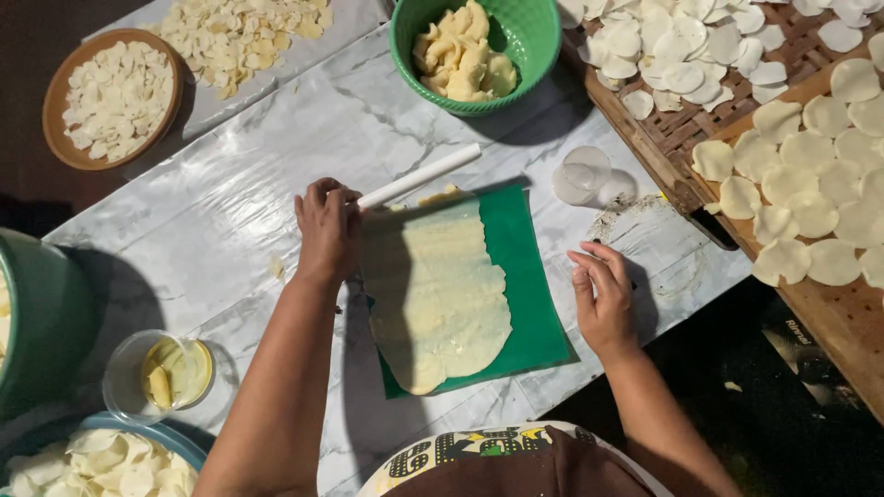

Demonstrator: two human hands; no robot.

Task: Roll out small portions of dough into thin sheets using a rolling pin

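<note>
Seen from above, a marble-patterned table [276,166] holds a green mat [529,304] at its near edge. A thin, pale sheet of dough [433,294] lies flat across the mat's left part. The left hand [327,230] is clenched around one end of a white rolling pin [419,175] at the dough's far edge. The right hand [603,294] rests open, holding nothing, just right of the mat. Farther off stands a green bowl [534,37] of dough lumps.
</note>
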